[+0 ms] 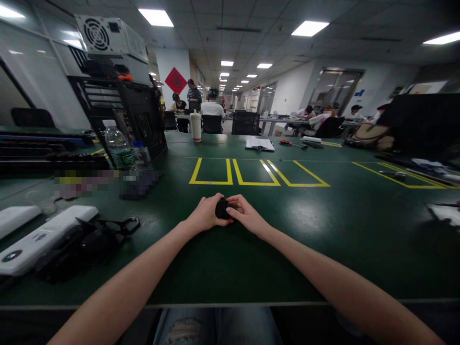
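Both of my hands meet at the middle of a dark green table (323, 249). My left hand (205, 213) curls its fingers around a small black object (221, 209). From the other side my right hand (244, 213) pinches the same black object with its fingertips. The object rests on or just above the table surface; I cannot tell which. Its shape is mostly hidden by my fingers. Just beyond my hands lie three yellow taped rectangles (257, 172).
At the left are white devices (43, 237), black glasses (120, 224), a water bottle (118, 146) and stacked computer cases (118, 81). A white cup (195, 126), a clipboard (259, 143) and tools lie further back. Several people sit or stand at distant desks.
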`<state>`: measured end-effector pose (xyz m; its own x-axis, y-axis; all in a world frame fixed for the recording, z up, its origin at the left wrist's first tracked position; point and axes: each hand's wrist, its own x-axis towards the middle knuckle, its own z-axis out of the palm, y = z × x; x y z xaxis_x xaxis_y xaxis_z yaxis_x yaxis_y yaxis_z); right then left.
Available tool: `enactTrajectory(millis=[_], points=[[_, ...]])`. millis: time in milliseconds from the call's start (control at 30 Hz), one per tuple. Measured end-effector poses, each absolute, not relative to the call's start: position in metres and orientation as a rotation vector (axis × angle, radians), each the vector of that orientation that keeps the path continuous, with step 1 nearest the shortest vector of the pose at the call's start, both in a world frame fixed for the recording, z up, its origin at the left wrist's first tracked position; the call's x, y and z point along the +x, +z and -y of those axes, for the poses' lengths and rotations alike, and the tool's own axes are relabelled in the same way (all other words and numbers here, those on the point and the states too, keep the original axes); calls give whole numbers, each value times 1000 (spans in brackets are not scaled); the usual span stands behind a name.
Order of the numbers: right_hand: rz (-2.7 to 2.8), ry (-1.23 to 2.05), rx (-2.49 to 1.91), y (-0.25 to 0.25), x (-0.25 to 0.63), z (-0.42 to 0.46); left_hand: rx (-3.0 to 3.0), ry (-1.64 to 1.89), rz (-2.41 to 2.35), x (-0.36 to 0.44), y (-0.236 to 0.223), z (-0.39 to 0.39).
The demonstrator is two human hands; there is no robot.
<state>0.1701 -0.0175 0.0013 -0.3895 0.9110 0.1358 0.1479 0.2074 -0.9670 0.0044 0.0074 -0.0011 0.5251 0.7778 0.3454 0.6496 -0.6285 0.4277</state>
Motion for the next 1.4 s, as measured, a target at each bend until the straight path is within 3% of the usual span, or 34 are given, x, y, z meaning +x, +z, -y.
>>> enactTrajectory(millis=[1400], points=[[1721,1253,-1002,0,171,17,2499,723,-1221,5,4,-4]])
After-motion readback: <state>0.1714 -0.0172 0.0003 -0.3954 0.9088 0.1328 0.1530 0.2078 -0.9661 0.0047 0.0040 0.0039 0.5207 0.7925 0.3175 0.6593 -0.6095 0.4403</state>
